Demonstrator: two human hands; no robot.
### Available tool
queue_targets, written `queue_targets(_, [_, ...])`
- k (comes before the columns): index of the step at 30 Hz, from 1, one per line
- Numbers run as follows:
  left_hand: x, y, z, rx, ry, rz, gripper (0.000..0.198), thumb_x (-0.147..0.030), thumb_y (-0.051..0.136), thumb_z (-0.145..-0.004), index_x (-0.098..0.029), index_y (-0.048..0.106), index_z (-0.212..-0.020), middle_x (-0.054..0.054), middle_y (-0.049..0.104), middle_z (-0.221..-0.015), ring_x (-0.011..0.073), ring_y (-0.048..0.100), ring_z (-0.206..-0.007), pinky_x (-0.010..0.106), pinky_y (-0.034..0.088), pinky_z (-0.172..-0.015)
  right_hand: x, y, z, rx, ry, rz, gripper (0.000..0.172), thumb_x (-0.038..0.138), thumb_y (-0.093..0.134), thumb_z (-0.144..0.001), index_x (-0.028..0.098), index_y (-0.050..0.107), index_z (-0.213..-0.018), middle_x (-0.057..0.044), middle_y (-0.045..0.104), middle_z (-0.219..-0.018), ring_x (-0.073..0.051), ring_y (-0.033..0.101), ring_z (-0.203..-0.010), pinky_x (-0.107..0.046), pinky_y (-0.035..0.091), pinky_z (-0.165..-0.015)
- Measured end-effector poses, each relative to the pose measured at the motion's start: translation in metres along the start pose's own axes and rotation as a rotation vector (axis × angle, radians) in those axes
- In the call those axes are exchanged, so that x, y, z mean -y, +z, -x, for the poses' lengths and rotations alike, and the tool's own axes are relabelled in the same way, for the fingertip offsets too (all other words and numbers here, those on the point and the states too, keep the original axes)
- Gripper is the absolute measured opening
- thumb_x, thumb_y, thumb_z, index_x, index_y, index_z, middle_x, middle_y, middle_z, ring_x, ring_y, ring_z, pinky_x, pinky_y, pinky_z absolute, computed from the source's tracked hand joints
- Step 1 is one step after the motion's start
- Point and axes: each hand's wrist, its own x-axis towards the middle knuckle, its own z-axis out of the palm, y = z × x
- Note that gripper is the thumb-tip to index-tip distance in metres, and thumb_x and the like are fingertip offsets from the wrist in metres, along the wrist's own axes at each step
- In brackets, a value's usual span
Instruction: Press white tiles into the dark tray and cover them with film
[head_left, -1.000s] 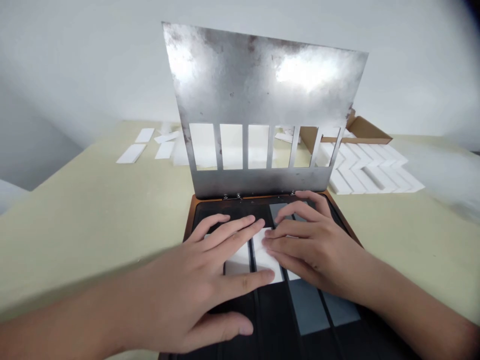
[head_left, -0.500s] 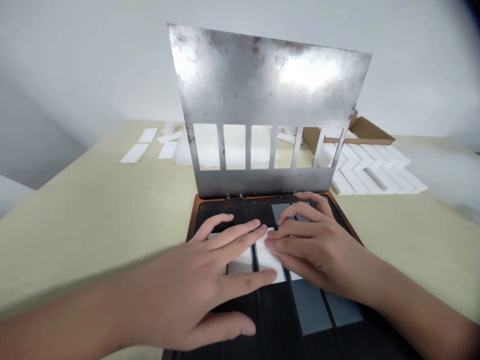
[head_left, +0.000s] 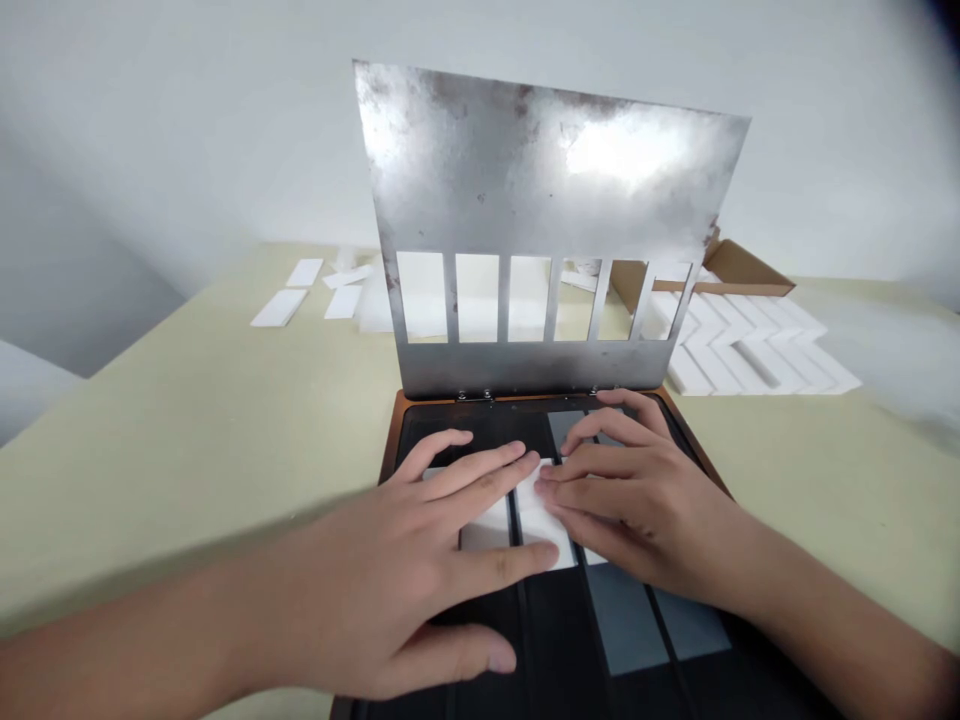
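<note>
My left hand (head_left: 397,570) and my right hand (head_left: 637,500) lie spread over white rectangular tiles in a black grooved tray (head_left: 555,650). Both hands hold the middle white tile (head_left: 540,530), their fingertips meeting on it. Another white tile (head_left: 487,530) sits under my left fingers, and a third (head_left: 594,555) is mostly hidden beneath my right hand. Below my right hand, two grey-blue strips (head_left: 626,620) fill the tray's channels. A scuffed metal stencil plate (head_left: 551,180) with several rectangular slots stands upright, hinged at the tray's far edge.
The tray has an orange-brown frame (head_left: 391,440) and rests on a pale green table (head_left: 187,480). Stacked white tiles (head_left: 750,350) lie in a herringbone pattern beside an open cardboard box (head_left: 739,268). Loose white tiles (head_left: 279,307) lie far left.
Both hands stay on the white tiles with little movement. The whole scene drifts slightly right and the plate appears lower in the view, as my head moves.
</note>
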Motion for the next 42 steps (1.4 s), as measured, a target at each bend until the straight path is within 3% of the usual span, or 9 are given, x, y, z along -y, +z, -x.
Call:
queue_targets(13, [-0.0007,-0.0011,-0.0012,0.018,0.004,-0.001,0.058,-0.055,0.064,-0.104,-0.030,0.056,-0.156,0.021,0.047,-0.165,0.0431,0.045,-0.154,0.061,0.030,-0.125,0.0015,0.0001,0.0022,0.011,0.001,-0.014,0.011,0.023,0.068,-0.103,0.025,0.079,-0.103,0.005,0.081,-0.097,-0.019,0.063,-0.107,-0.051,0.025,-0.123])
queue_targets(20, [-0.0007,-0.0018,-0.0007,-0.025,-0.001,0.028,0.060,-0.054,0.070,-0.100,-0.031,0.058,-0.154,0.017,0.046,-0.167,0.0409,0.047,-0.153,0.057,0.029,-0.127,0.0031,-0.0005,-0.0002,-0.003,-0.008,-0.015,0.010,0.022,0.068,-0.103,0.023,0.078,-0.102,0.004,0.080,-0.092,-0.019,0.064,-0.105,-0.051,0.025,-0.123])
queue_targets(31, [-0.0014,-0.0022,0.0002,0.032,0.009,-0.046,0.059,-0.056,0.062,-0.104,-0.032,0.055,-0.157,0.024,0.046,-0.165,0.0452,0.049,-0.150,0.065,0.039,-0.117,0.0039,-0.0004,-0.0008,-0.009,-0.010,-0.018,0.012,0.021,0.067,-0.104,0.023,0.078,-0.102,0.005,0.080,-0.093,-0.019,0.065,-0.104,-0.050,0.024,-0.122])
queue_targets(42, [-0.0005,-0.0016,-0.0006,0.037,0.002,-0.031,0.059,-0.058,0.060,-0.105,-0.032,0.054,-0.157,0.024,0.044,-0.166,0.0453,0.047,-0.152,0.068,0.038,-0.118,0.0021,-0.0009,-0.0003,0.011,-0.017,0.001,0.011,0.022,0.068,-0.103,0.024,0.079,-0.104,0.004,0.081,-0.096,-0.019,0.064,-0.105,-0.052,0.025,-0.123])
